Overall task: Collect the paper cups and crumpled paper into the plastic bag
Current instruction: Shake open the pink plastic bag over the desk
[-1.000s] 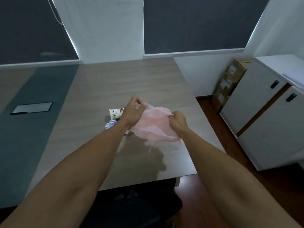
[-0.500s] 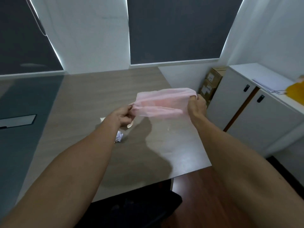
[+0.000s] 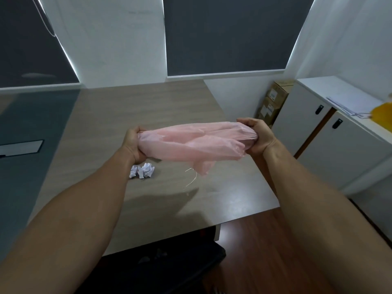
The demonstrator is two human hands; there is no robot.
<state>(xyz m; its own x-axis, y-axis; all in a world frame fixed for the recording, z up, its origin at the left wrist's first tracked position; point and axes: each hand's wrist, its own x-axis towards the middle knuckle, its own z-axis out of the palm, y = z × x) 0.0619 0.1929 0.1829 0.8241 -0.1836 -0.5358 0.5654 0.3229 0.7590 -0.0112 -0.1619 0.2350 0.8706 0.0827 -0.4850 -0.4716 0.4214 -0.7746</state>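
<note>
A thin pink plastic bag (image 3: 195,143) is stretched sideways in the air above the wooden table (image 3: 148,107). My left hand (image 3: 133,145) grips its left end and my right hand (image 3: 258,134) grips its right end. A corner of the bag hangs down in the middle. A white crumpled paper (image 3: 142,170) lies on the table just below and right of my left wrist. No paper cup shows; my hands and the bag hide the spot behind them.
A white cabinet (image 3: 339,145) with papers and a yellow object (image 3: 381,115) on top stands to the right. Cardboard boxes (image 3: 273,102) sit against the wall. A dark chair (image 3: 161,266) is tucked under the table's near edge. A grey mat (image 3: 27,132) covers the table's left part.
My hands have moved apart, pulling the pink bag out wide and lifting it. The patterned paper cup seen a second ago is hidden now.
</note>
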